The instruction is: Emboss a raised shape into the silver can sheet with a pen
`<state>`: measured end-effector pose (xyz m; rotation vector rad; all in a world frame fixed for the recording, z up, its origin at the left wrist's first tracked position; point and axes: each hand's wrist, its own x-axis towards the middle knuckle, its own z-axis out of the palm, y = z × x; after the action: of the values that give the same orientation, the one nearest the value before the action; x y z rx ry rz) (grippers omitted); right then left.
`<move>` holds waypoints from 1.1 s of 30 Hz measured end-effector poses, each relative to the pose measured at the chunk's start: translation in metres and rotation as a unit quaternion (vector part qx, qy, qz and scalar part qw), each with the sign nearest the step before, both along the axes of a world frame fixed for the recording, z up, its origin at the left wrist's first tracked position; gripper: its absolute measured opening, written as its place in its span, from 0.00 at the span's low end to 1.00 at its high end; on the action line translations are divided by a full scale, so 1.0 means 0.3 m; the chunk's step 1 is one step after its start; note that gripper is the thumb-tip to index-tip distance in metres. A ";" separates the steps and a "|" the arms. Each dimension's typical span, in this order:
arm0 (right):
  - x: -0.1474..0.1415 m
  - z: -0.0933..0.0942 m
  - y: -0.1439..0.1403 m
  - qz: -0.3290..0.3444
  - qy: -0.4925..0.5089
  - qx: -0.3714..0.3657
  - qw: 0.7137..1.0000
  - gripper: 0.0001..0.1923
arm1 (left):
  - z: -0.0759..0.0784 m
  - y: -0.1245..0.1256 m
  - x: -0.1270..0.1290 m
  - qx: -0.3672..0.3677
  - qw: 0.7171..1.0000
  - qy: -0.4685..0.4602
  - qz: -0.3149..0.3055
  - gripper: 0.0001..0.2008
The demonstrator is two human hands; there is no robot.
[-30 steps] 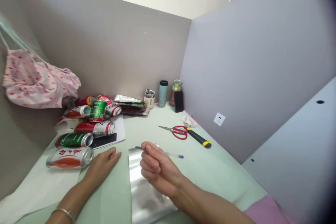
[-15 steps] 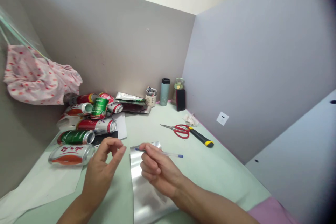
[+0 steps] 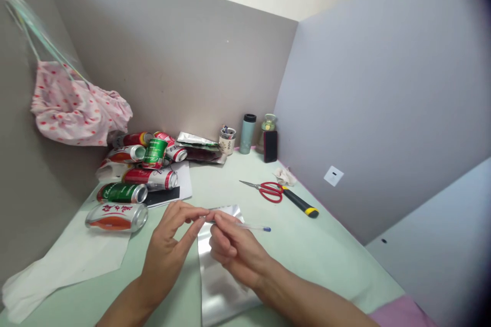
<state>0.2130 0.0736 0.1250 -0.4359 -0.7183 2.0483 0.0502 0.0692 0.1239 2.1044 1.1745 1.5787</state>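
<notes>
My right hand holds a clear ballpoint pen with a blue end, lying roughly level above a shiny silver sheet on the pale green table. My left hand is raised beside it, and its thumb and fingertips pinch the pen's left tip. Both hands meet over the sheet's far edge.
Several drink cans lie piled at the left on white paper. Red scissors and a black-yellow utility knife lie further back right. A cup, a tumbler and a phone stand in the corner. A pink cloth hangs left.
My left hand has lifted off the table and come right to pinch the pen's tip. My right hand has kept hold of the pen over the sheet.
</notes>
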 end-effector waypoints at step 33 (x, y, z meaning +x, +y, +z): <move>-0.008 -0.022 -0.015 0.045 -0.052 0.102 0.992 0.26 | -0.057 0.025 -0.033 0.065 0.997 0.026 0.045 0.06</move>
<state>0.2105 0.0690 0.1186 -0.4008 -1.0176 2.0209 0.0404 0.0768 0.1069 2.2145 1.2317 1.6922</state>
